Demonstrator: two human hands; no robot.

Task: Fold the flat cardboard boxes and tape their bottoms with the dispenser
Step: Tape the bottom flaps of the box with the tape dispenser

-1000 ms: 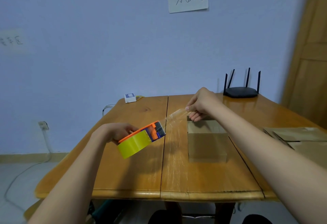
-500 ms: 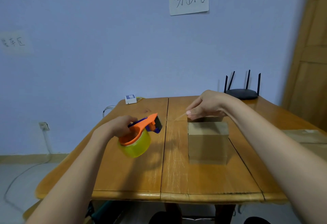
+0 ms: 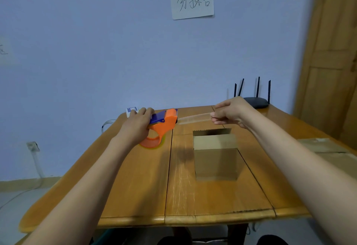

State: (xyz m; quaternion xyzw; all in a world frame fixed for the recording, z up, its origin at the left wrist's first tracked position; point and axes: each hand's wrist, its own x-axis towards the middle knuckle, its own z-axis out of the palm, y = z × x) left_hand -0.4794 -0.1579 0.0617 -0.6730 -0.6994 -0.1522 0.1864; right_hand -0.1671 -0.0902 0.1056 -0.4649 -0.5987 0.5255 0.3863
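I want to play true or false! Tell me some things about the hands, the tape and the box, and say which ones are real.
1. The left hand holds the orange tape dispenser. True.
2. The right hand pinches the end of a clear tape strip. True.
3. The tape strip is already stuck onto the cardboard box. False: it stretches in the air between the hands, above the table.
4. The box lies flat. False: it stands folded up.
5. A black router sits at the table's far side. True.
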